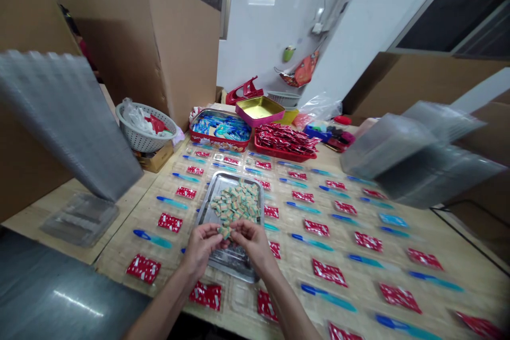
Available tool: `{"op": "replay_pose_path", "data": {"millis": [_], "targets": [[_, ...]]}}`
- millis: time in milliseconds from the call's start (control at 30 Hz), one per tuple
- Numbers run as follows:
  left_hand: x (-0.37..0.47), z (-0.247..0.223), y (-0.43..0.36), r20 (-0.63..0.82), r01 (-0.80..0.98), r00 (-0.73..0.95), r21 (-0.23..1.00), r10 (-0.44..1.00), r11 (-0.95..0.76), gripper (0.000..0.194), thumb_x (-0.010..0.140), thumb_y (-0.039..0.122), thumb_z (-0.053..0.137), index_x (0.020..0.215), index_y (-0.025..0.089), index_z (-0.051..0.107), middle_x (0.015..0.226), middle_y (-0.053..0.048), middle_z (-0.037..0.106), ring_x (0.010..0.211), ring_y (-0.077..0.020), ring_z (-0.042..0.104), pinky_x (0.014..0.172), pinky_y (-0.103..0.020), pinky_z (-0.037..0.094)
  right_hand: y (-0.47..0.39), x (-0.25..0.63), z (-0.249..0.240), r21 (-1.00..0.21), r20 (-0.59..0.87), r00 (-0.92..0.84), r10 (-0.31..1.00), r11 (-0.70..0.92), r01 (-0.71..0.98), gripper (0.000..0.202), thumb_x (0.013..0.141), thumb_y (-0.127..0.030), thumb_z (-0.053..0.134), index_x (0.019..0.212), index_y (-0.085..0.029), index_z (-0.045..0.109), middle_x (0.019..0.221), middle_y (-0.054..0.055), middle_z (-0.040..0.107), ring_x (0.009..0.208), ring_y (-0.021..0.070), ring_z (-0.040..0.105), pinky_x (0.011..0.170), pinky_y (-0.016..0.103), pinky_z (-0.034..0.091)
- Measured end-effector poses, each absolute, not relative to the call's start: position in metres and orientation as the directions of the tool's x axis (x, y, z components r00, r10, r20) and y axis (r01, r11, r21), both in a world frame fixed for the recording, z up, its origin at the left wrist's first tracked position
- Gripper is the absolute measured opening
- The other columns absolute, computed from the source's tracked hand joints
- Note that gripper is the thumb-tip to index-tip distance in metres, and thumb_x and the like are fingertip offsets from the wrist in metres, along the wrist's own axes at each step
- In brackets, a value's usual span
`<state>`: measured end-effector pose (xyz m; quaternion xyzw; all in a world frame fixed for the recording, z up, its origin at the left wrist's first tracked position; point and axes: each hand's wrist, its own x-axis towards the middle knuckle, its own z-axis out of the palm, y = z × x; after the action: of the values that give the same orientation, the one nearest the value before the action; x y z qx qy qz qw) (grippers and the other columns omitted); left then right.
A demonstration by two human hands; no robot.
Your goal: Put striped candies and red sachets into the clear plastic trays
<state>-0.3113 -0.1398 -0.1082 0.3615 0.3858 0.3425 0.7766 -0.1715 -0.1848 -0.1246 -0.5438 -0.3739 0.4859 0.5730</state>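
Left hand [199, 251] and right hand [255, 245] pinch a small green-and-tan piece [224, 232] at fingertips, lower centre of frame. Likely over the silver metal tray [235, 264] so drops land in it; loose pile [239, 199] sits just beyond, within reach. Left forearm slants up-right from bottom edge, right one up-left; wrists converge, fingers curled inward.

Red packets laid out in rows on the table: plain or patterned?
Patterned: red packets with small white marks, clearest at front left in the head view.
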Motion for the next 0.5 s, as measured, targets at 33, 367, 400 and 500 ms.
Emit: {"op": "replay_pose_path", "data": {"millis": [33, 367, 400, 500], "targets": [[-0.312, -0.109, -0.14, -0.348, -0.234, 0.468, 0.838, 0.812, 0.494, 0.026, 0.053, 0.024, 0.076, 0.073, 0.011, 0.066, 0.068, -0.006, 0.069, 0.058, -0.0155, 0.061, 0.06, -0.027, 0.049, -0.186, -0.172, -0.126, -0.99, -0.084, 0.253, 0.964, -0.051, -0.134, 0.02, 0.065, -0.032, 0.069, 0.079, -0.017, 0.065, 0.066, 0.001, 0.064, 0.059, 0.0152, 0.058, 0.055, 0.025, 0.045], [-0.32, -0.134, -0.148, -0.09, 0.181, 0.488, 0.983, 0.868, 0.001, 0.015, 0.067, 0.011, 0.054, 0.079, 0.016, 0.063, 0.072, -0.002, 0.067, 0.068, -0.0163, 0.062, 0.063, -0.024, 0.045, -0.203, -0.18, -0.137, -0.934, 0.128, 0.357, 0.925, -0.008, 0.356, 0.01, 0.074, -0.022, 0.057, 0.077, -0.019, 0.066, 0.071, 0.003, 0.066, 0.064, 0.0178, 0.058, 0.06, 0.027, 0.044], [-0.321, -0.133, -0.149, -0.06, 0.223, 0.5, 0.973, 0.864, -0.062, 0.017, 0.068, 0.01, 0.052, 0.08, 0.017, 0.063, 0.074, -0.003, 0.067, 0.07, -0.017, 0.062, 0.066, -0.026, 0.046, -0.204, -0.181, -0.139, -0.94, 0.106, 0.345, 0.932, -0.019, 0.341, 0.01, 0.074, -0.021, 0.056, 0.076, -0.019, 0.066, 0.071, 0.003, 0.066, 0.064, 0.0176, 0.058, 0.059, 0.026, 0.044], [-0.323, -0.127, -0.152, 0.059, 0.326, 0.522, 0.908, 0.851, -0.262, 0.023, 0.067, 0.006, 0.05, 0.078, 0.019, 0.065, 0.089, -0.005, 0.066, 0.086, -0.0198, 0.06, 0.08, -0.031, 0.044, -0.206, -0.184, -0.144, -0.946, 0.068, 0.309, 0.949, -0.036, 0.322, 0.012, 0.074, -0.018, 0.052, 0.076, -0.018, 0.064, 0.07, 0.002, 0.064, 0.063, 0.0167, 0.057, 0.058, 0.025, 0.042]]}}
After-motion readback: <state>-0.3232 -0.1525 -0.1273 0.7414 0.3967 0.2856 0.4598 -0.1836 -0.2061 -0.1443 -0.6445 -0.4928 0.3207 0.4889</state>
